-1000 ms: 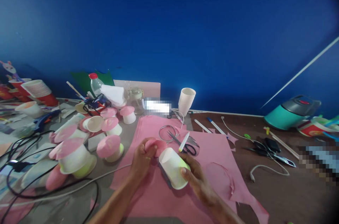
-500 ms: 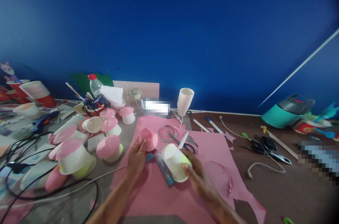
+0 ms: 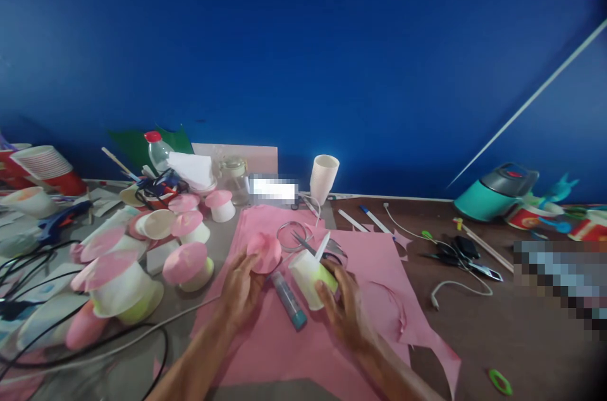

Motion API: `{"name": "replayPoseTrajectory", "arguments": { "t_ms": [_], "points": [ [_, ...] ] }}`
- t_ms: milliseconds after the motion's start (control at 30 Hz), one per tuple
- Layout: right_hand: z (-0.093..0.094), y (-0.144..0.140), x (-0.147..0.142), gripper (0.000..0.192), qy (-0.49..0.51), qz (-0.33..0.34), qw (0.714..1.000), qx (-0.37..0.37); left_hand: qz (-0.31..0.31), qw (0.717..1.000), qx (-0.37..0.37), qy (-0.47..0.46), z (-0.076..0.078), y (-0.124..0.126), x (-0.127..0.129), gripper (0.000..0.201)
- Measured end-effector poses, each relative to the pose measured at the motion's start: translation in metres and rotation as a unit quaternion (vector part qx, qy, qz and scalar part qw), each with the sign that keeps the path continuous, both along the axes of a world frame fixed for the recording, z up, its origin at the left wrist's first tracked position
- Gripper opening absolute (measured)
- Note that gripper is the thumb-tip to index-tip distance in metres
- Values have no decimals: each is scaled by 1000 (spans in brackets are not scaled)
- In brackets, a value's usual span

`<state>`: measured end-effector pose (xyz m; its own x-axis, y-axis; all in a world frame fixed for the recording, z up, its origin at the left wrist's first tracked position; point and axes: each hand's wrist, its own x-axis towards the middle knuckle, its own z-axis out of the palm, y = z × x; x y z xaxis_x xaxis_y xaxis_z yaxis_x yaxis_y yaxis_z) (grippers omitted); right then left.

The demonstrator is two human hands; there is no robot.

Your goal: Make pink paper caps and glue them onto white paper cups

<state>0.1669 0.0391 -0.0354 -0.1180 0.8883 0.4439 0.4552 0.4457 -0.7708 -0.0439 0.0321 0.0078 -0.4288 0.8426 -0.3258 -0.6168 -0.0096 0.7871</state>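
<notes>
My left hand [image 3: 239, 290] holds a round pink paper piece [image 3: 264, 252] above the pink sheet [image 3: 303, 338]. My right hand [image 3: 342, 309] grips a white paper cup [image 3: 310, 276] with a yellow-green rim, tipped on its side with its base toward the pink piece. The pink piece and the cup are apart. A glue stick [image 3: 288, 300] with a blue cap lies on the sheet between my hands. Scissors [image 3: 317, 250] and a wire ring [image 3: 291, 236] lie just beyond the cup.
Several upturned cups with pink tops [image 3: 187, 264] crowd the left, among black cables [image 3: 28, 262]. A white cup [image 3: 324, 178], a jar [image 3: 234, 178] and a bottle [image 3: 156, 148] stand by the blue wall. A teal appliance [image 3: 493, 192], cords and pliers [image 3: 467, 262] sit right.
The pink piece, pressed against the cup's base a second ago, has come away to the left in my left hand. The glue stick has come into sight between the hands.
</notes>
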Motion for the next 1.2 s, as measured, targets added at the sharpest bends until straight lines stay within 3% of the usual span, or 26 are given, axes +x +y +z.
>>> {"name": "replayPoseTrajectory", "arguments": {
  "t_ms": [67,233,467,633,900,1033,1200],
  "points": [
    [3,1,0,34,-41,0,999,20,-2,1000,1,-12,1,1,1,9],
    [12,2,0,32,-98,-6,995,35,-7,998,-1,-60,10,3,6,11],
    [15,3,-1,32,-69,-13,997,25,-25,989,29,-142,19,1,-1,19],
    [10,2,-4,34,-65,-26,997,35,-43,984,50,-164,19,1,-3,25],
    [-5,-5,-14,36,-97,-29,988,120,-59,980,58,-184,15,2,-3,25],
    [0,-4,-11,31,-100,-17,990,93,-49,978,61,-193,18,2,-2,26],
    [20,3,3,23,-97,35,994,38,-36,980,64,-183,17,2,-4,24]
  ]
}}
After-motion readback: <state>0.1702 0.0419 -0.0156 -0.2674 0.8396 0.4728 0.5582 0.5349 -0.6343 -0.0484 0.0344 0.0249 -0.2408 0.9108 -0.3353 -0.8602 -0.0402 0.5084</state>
